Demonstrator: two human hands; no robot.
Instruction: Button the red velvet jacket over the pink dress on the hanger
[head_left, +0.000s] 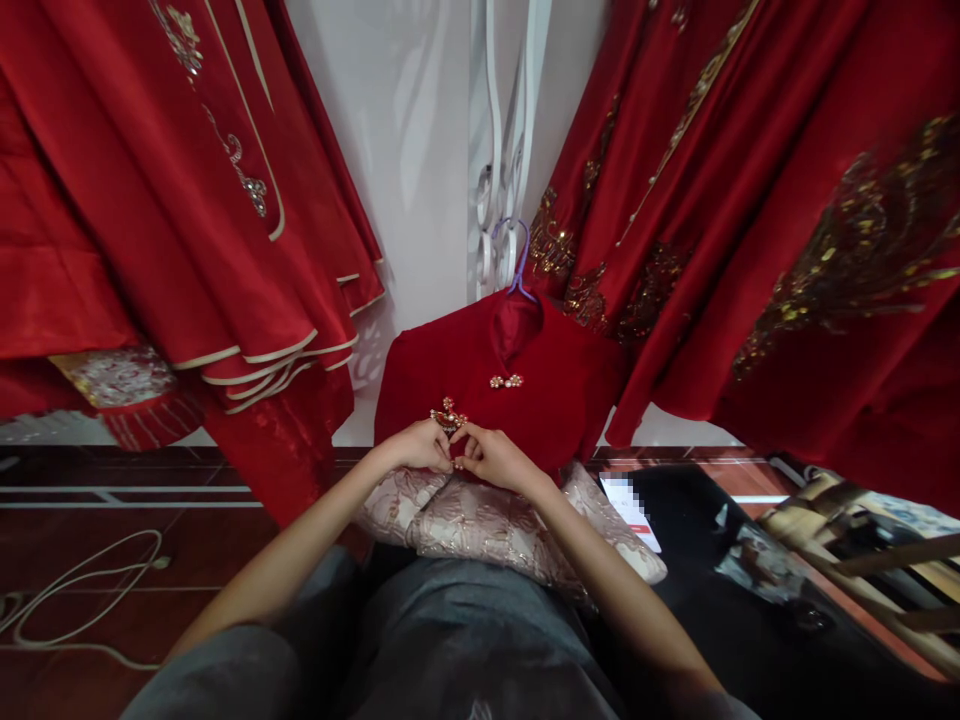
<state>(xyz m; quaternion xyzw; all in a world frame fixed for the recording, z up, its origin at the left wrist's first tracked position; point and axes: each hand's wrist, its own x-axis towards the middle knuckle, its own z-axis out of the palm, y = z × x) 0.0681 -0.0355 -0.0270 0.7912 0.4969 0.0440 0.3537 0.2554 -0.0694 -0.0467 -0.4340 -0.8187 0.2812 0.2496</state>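
A red velvet garment (555,385) on a purple hanger (517,262) lies in front of me, its lower part draped over a beige sequinned fabric (487,525) on my lap. A gold knot button (506,381) sits below its collar. My left hand (420,447) and my right hand (491,457) meet at the garment's front, both with fingers pinched on a second gold ornamental button (448,417). The fingertips touch each other beneath it.
Red embroidered gowns hang at left (187,200) and right (787,220) against a white wall (420,150). A white cable (90,590) loops on the dark red floor at left. A black bag (750,570) with a white label lies at right, beside wooden furniture (870,560).
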